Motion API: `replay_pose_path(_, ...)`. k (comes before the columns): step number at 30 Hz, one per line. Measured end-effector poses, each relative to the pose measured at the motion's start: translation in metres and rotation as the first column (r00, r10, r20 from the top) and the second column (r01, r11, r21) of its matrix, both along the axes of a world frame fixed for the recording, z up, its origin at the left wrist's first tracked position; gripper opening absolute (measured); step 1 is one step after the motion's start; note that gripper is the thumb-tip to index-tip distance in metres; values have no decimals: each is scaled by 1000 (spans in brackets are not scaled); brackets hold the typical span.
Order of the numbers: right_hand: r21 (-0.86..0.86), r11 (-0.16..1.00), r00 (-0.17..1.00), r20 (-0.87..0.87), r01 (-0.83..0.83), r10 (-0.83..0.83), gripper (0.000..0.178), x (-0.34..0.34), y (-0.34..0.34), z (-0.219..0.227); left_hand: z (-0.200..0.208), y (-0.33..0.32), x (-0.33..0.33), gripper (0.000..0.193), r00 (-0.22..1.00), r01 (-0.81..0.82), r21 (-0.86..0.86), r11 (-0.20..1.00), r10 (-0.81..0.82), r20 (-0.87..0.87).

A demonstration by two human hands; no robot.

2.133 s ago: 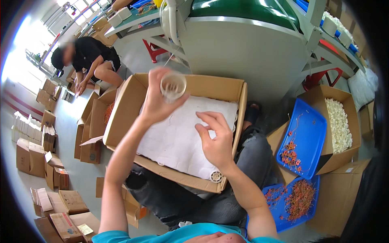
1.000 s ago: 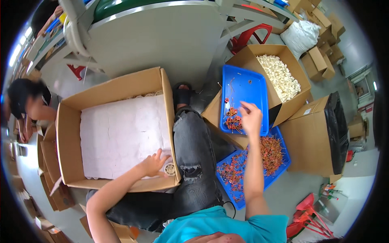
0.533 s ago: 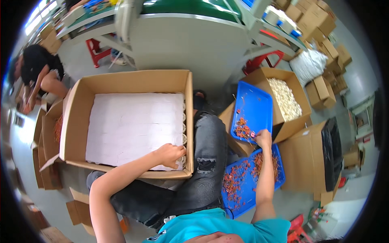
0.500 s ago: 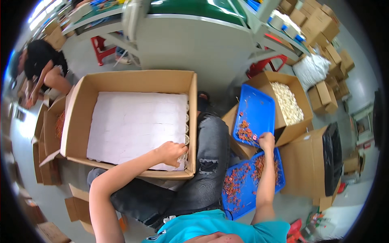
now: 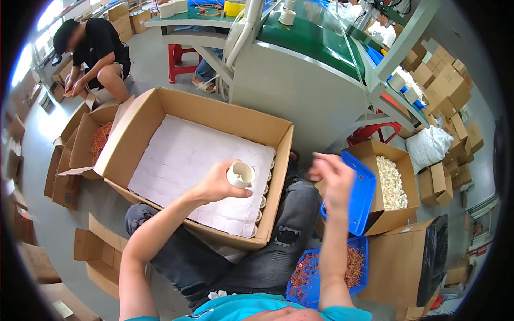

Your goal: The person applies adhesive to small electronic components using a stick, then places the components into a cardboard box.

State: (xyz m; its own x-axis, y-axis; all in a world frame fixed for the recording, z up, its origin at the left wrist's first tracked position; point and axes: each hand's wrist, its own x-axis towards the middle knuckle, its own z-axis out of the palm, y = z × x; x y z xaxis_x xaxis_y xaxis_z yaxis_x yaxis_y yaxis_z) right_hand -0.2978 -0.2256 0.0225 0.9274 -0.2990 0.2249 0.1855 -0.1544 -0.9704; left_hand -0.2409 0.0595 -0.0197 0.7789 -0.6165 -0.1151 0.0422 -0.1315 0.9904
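Observation:
My left hand (image 5: 220, 183) is closed around a short white cylindrical cup (image 5: 240, 175), its open top facing up and something small and pale inside. It is above the white sheet (image 5: 198, 160) lining a large cardboard box (image 5: 214, 109). Along the sheet's right edge, several round white pieces (image 5: 258, 215) show from underneath. My right hand (image 5: 333, 179) is raised between that box and a blue tray (image 5: 356, 200); motion blurs its fingers, so I cannot make out whether they hold anything. Below my right forearm, another blue tray (image 5: 365, 251) bears many small red and orange parts (image 5: 304, 275).
Right of the trays, a carton (image 5: 409, 214) contains many cream-coloured pieces (image 5: 392, 182). A black-lined carton (image 5: 393, 262) stands nearer me. A green-topped machine (image 5: 305, 80) is ahead. At far left, a person (image 5: 99, 53) crouches by cartons with red parts (image 5: 100, 140).
My left hand has come up from the box's right edge, now with the white cup in it. The right hand has left the tray of parts, moving up and leftward. My view has shifted.

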Motion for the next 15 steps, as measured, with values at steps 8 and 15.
replay_pose_path(8, 436, 743, 799, -84, -507, 595, 24, 77, 142, -40, -22, 43, -7, 54, 929, -317, -471, 823, 169, -330)
replay_pose_path(15, 394, 767, 764, -207, -506, 611, 22, 67, 130, -69, -9, 60, -30, 36, 939, -339, -91, 936, 332, -91)
